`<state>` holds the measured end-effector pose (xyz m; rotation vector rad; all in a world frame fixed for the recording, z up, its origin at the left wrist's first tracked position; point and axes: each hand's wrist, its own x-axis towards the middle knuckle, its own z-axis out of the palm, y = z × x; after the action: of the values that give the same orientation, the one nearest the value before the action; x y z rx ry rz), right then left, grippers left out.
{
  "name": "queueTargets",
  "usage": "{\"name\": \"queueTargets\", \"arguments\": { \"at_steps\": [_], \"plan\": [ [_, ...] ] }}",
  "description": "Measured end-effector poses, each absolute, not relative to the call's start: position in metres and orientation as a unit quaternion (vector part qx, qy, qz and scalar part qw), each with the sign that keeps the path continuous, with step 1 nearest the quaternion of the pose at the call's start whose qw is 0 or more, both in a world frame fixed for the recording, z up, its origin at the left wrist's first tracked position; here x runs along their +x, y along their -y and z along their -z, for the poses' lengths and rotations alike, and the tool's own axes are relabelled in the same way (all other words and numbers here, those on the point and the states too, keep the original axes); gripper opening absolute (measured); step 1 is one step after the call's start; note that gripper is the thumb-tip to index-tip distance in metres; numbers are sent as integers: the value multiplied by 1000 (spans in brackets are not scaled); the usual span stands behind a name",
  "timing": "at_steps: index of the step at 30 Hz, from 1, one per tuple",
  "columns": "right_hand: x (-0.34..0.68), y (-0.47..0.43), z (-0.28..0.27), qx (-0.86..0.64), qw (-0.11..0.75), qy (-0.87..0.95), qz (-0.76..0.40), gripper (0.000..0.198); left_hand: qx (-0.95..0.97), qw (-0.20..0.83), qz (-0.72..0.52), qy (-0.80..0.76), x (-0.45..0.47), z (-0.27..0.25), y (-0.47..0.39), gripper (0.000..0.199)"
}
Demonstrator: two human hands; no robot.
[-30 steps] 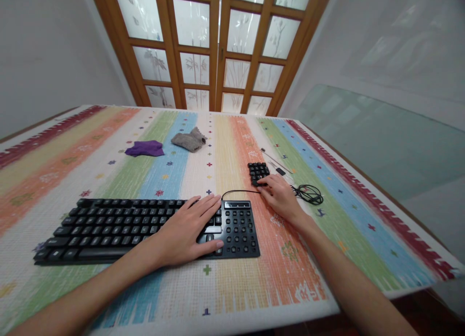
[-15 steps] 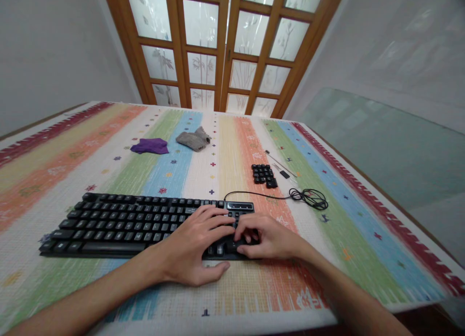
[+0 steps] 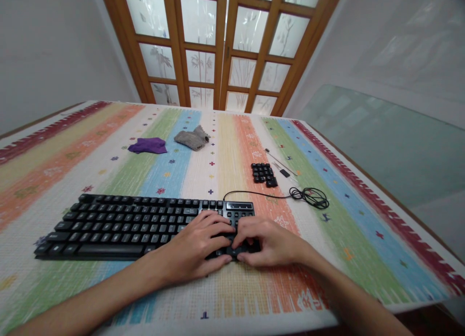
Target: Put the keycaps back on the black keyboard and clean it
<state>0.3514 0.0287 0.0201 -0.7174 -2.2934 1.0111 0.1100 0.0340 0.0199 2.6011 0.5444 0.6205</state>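
Observation:
A black keyboard [image 3: 119, 224] lies across the near part of the table. My left hand [image 3: 198, 246] rests over its right part, palm down, with the fingers stretched out towards the number pad. Its thumb reaches along the keyboard's front edge. Close beside it, my right hand [image 3: 259, 241] is curled over the number pad [image 3: 240, 219], thumb and index finger bent towards each other. Whatever sits between those fingertips is hidden. Beyond the keyboard, a block of loose black keycaps [image 3: 263, 173] lies on the cloth.
The keyboard's cable [image 3: 308, 198] lies coiled at the right. Near the keycaps are a thin brush [image 3: 279, 161] and a small black-handled tool [image 3: 284, 173]. A purple cloth [image 3: 147, 145] and a grey cloth [image 3: 192, 138] lie farther back on the striped tablecloth [image 3: 232, 292].
My left thumb has moved up and in against the keyboard's front edge, near the right hand. My right fingers have shifted slightly over the number pad. The keyboard's left end has shifted slightly left in view.

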Motion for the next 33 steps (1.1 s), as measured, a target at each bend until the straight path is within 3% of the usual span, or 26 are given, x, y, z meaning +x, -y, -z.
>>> {"name": "queueTargets", "arguments": {
  "at_steps": [23,33],
  "plan": [
    [353,-30,-16,-229,275,867,-346,9,936,196,-239,-168,110,-7,-36,16],
    [352,-28,-16,-231,270,868,-348,8,933,210,-236,-171,109,-7,-34,7]
  ]
}}
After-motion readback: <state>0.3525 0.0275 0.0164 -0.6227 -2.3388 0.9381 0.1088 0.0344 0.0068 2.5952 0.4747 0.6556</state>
